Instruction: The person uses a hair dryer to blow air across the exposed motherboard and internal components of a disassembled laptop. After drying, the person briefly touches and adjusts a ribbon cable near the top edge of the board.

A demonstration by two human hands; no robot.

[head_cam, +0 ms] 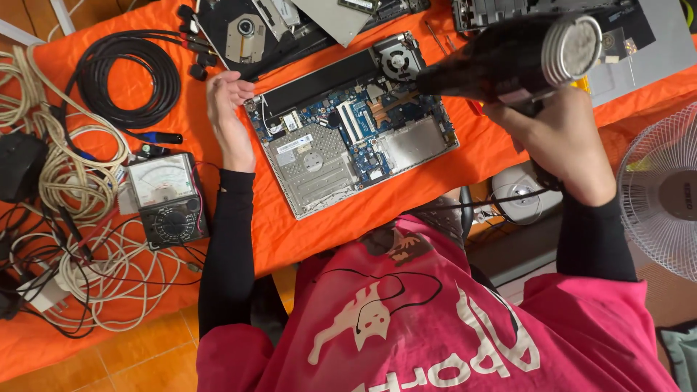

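- Orange cloth (465, 156) covers the bench; opened laptop (353, 123) lies on it mid-scene, bottom cover off, circuit board & fan showing.
- Left hand (229, 116) rests at laptop's left edge, fingers loosely curled, touching the case corner; grips nothing that can be seen.
- Right hand (563, 141) is closed round the handle of a black hair dryer (519, 54), held above the laptop's right-far corner, nozzle pointing left toward the fan area, round grey rear grille facing the camera.
- Analog multimeter (165, 196) sits left of the left forearm, w/ red & black leads trailing.
- Coiled black cable (131, 76) lies far-left; heap of beige cables (69, 167) further left, more white cables near it.
- Optical drive (243, 33) & other laptop parts lie at far edge.
- White standing fan (664, 192) at right, off the bench.
- Person wears pink shirt over black long sleeves.
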